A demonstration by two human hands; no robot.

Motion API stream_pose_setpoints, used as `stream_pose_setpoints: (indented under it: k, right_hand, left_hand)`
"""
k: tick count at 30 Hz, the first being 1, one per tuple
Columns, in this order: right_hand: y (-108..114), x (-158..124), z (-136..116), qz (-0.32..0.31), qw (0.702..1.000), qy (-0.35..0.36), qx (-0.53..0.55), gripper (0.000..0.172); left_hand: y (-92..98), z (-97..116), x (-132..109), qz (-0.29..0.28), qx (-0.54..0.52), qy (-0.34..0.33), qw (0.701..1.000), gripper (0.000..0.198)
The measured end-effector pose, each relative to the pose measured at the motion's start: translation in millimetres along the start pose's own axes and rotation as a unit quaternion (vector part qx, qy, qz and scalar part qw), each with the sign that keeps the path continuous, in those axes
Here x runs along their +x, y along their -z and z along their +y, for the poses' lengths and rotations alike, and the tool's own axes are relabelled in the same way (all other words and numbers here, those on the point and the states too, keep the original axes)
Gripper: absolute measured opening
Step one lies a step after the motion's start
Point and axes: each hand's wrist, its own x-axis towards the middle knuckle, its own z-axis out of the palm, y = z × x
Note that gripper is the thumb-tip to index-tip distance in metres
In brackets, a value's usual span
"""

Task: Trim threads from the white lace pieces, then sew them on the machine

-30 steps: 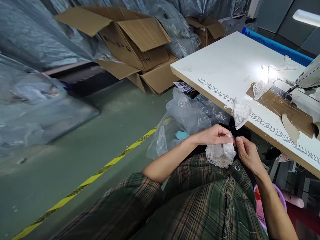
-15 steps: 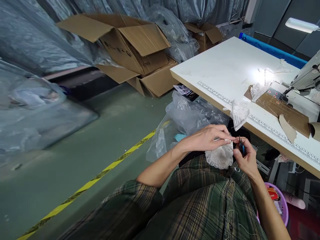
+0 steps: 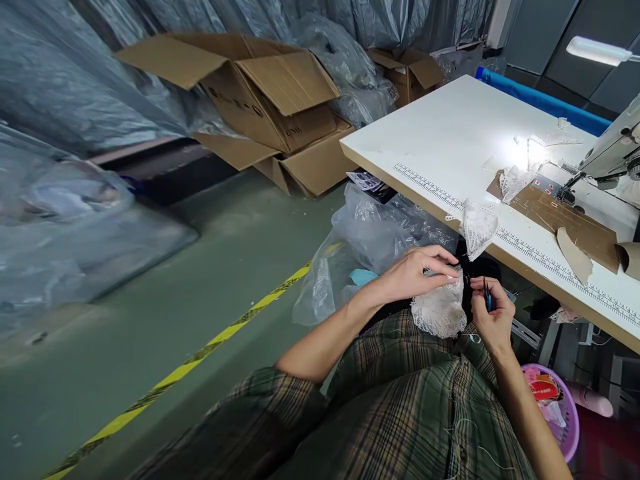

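Observation:
My left hand [image 3: 420,272] is closed on the upper edge of a piece of white lace fabric [image 3: 440,310], which hangs down over my lap. To its right, my right hand [image 3: 494,312] is closed around small dark thread snips [image 3: 487,293] with a blue part, their points upward. A narrow gap lies between my right fingertips and the lace. Another white lace piece [image 3: 479,227] drapes over the table's front edge, just above my hands.
A white sewing table [image 3: 425,127] with printed rulers carries a sewing machine [image 3: 613,150], lit lace and brown card [image 3: 565,217]. Clear plastic bags [image 3: 370,220] lie below its left corner. A pink basket [image 3: 573,427] stands at lower right. Open cardboard boxes [image 3: 270,100] are behind.
My right hand with the snips has drawn slightly to the right, away from the lace and my left fingers. My left hand keeps its hold on the lace.

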Motion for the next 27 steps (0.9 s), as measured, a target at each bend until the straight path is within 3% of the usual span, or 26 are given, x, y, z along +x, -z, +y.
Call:
stream_pose_setpoints:
  k: [3, 5, 8, 13, 15, 19, 22, 27]
  right_hand:
    - [-5.3, -0.4, -0.8, 0.013, 0.999, -0.052, 0.004, 0.02]
    - [-7.9, -0.5, -0.6, 0.031, 0.997, -0.066, 0.0, 0.026]
    - [-8.4, -0.9, -0.2, 0.027, 0.998, -0.065, -0.004, 0.031]
    - [-9.5, -1.7, -1.1, -0.047, 0.997, -0.069, -0.005, 0.04]
    - [-11.0, -3.6, -1.2, -0.078, 0.993, -0.084, 0.008, 0.035]
    - [-8.6, -12.5, 1.4, -0.161, 0.98, -0.119, 0.02, 0.028]
    - [0.1, -16.9, 4.6, -0.167, 0.977, -0.126, -0.045, 0.032]
    - [16.5, -6.2, -1.2, -0.084, 0.986, -0.1, -0.1, 0.035]
  left_hand:
    - [-4.5, -14.7, 4.0, 0.022, 0.157, -0.086, 0.983, 0.023]
    - [-7.3, -24.0, 7.6, 0.027, 0.195, -0.107, 0.975, 0.025]
    - [-11.9, -28.7, 10.8, 0.03, 0.137, -0.077, 0.987, 0.018]
    - [-17.0, -13.1, 9.0, 0.016, -0.012, 0.013, 1.0, 0.02]
    - [-17.9, -9.5, 7.4, 0.002, -0.044, 0.038, 0.998, 0.023]
    - [-25.5, -17.4, 2.5, -0.018, -0.045, 0.088, 0.995, 0.024]
    - [-36.1, -25.9, 0.6, -0.03, -0.005, 0.086, 0.996, 0.025]
    - [-47.4, -17.3, 17.5, 0.097, 0.016, 0.101, 0.99, 0.033]
